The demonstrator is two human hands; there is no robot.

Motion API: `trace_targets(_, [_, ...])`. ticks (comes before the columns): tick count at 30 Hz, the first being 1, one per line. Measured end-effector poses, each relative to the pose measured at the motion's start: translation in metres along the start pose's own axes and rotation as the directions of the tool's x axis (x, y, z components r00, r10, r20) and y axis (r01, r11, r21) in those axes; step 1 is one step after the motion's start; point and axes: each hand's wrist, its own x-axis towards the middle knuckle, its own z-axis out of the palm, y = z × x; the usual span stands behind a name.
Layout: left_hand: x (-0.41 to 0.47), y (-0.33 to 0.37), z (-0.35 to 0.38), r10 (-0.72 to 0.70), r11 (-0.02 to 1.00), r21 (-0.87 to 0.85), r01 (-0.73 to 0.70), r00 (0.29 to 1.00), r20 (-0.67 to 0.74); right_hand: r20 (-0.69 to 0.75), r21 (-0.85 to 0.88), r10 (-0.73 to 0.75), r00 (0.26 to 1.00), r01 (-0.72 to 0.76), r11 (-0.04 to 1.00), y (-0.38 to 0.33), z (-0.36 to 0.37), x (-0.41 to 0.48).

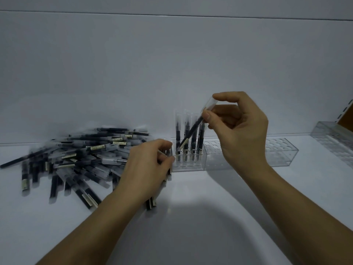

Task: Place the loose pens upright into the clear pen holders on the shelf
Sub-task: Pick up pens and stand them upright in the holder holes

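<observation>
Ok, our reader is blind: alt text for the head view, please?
The right hand pinches a tilted pen, its lower end at a clear holder where several pens stand. The left hand grips spare pens beside a loose pile.

Plain white back wall [133, 64] rises from the rear edge of the shelf [315, 188] and fills the upper part of the view. One thin horizontal seam [172, 15] runs across it near the top. At the far right, above the shelf's rear right corner, a white slotted upright [344, 111] with a row of dark slots slants across the view, with a brown panel [348, 119] just beside it on its right. A soft grey shadow [191, 222] lies on the shelf near the middle of the front edge.
</observation>
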Motion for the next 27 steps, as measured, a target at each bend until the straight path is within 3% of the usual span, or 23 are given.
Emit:
trace_targets(13, [0.003,-0.004,0.003,-0.001,1.0,0.0,0.001,1.0,0.015,0.217,-0.334,-0.239,0.947,0.302,0.893,0.008,0.02,-0.001])
trace_targets(17, [0.003,-0.007,0.002,0.011,0.999,0.034,-0.012,0.999,0.034,0.246,-0.349,-0.217,0.945,0.295,0.889,0.014,0.021,-0.001])
trace_targets(22, [0.005,-0.005,-0.002,0.214,0.935,0.274,-0.225,0.974,0.072,0.276,-0.364,-0.197,0.941,0.292,0.885,0.011,0.01,-0.006])
trace_targets(27, [0.005,-0.01,-0.013,0.268,0.891,0.342,-0.299,0.954,0.136,0.263,-0.338,-0.156,0.952,0.242,0.91,0.003,-0.004,-0.006])
